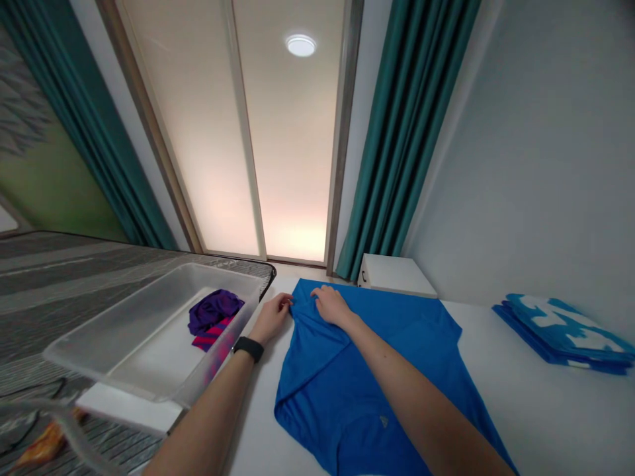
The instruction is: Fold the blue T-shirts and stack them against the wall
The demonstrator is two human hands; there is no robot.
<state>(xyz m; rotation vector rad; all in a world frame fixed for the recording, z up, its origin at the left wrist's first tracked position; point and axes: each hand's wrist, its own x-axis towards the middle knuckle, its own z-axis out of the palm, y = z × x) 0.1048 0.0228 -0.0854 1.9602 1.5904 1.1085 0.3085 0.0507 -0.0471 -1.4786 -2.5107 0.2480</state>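
A bright blue shirt (397, 357) lies spread on a white table (536, 403). My left hand (272, 317), with a black band on its wrist, pinches the shirt's left edge near the far corner. Beside it, my right hand (331, 305) rests on the same fold with its fingers curled onto the cloth. The two hands are close together at the shirt's far left part.
A clear plastic bin (124, 344) to the left holds purple and pink-striped clothes (213, 317). Folded blue and white cloth (565, 330) is stacked at the right. A small white cabinet (397, 274) stands behind the table, by teal curtains (397, 145).
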